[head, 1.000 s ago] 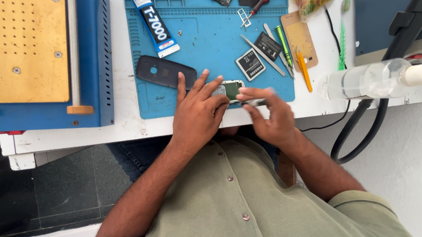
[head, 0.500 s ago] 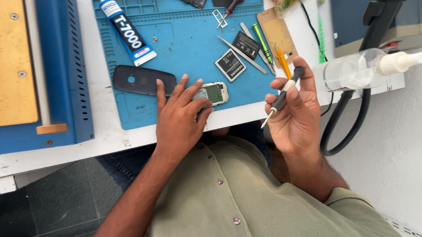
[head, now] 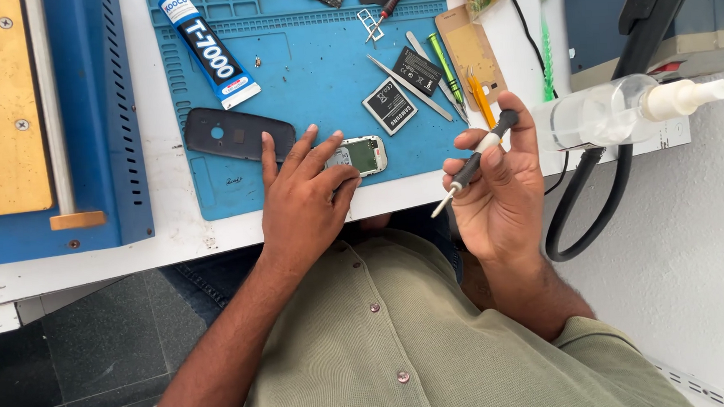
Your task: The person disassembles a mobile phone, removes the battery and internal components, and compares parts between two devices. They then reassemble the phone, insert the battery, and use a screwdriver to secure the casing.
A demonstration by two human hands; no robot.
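We press our left hand (head: 299,201) flat, fingers spread, on a small silver phone body with a greenish screen (head: 362,154), which lies at the near edge of the ribbed blue silicone work mat (head: 304,73), long axis running left to right. Our right hand (head: 499,188) is raised off the bench, thumb and fingertips pinching a slim black-handled screwdriver with a pale collar (head: 470,165); its metal tip slants down toward our chest. A matte black oval back cover (head: 236,133) lies just left of the phone. Two flat black battery packs (head: 401,92) sit beyond. Bare mat lies open around the phone.
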